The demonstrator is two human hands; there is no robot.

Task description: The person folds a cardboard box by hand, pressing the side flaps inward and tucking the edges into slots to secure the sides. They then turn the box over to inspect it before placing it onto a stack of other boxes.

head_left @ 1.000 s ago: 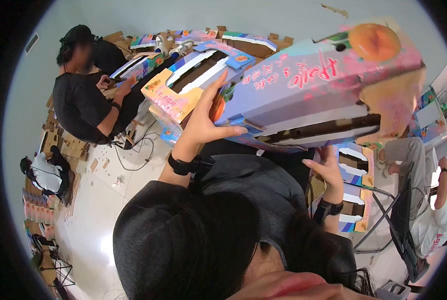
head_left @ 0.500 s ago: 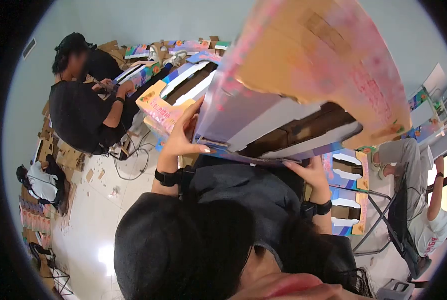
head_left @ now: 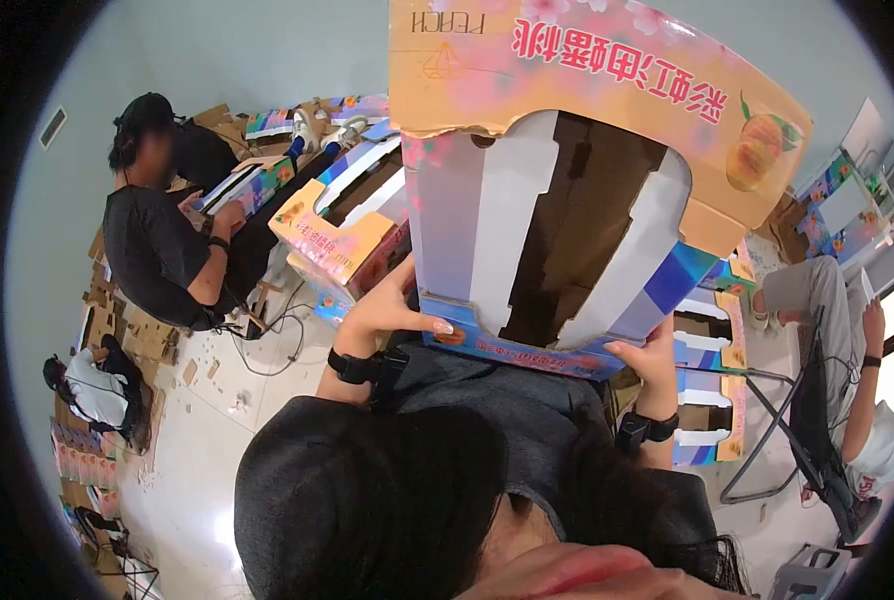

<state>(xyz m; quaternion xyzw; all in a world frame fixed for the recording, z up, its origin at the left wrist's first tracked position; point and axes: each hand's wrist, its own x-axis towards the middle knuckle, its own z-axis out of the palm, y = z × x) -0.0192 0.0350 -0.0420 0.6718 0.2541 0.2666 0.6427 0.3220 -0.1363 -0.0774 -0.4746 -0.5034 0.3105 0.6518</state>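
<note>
A printed cardboard peach box point(head_left: 607, 80) is held up in front of my chest, tilted, with its cut-out opening facing me. Brown cardboard and white inner flaps show inside the opening. My left hand point(head_left: 392, 305) grips the lower left edge, thumb on the blue front strip and fingers behind the box. Gripping the lower right corner is my right hand point(head_left: 652, 355), its thumb on the front edge and its other fingers mostly hidden behind. Both wrists wear black straps.
Another printed box point(head_left: 342, 235) stands just left of my left hand. More boxes point(head_left: 705, 405) are at the right beside a folding chair point(head_left: 757, 440). A person in black point(head_left: 162, 230) sits at the left handling a box. Cardboard scraps point(head_left: 147, 335) and a cable point(head_left: 272, 365) lie on the floor.
The box has turned so its printed end panel and opening face me more squarely. Both hands have shifted slightly right with it, still holding its lower edge.
</note>
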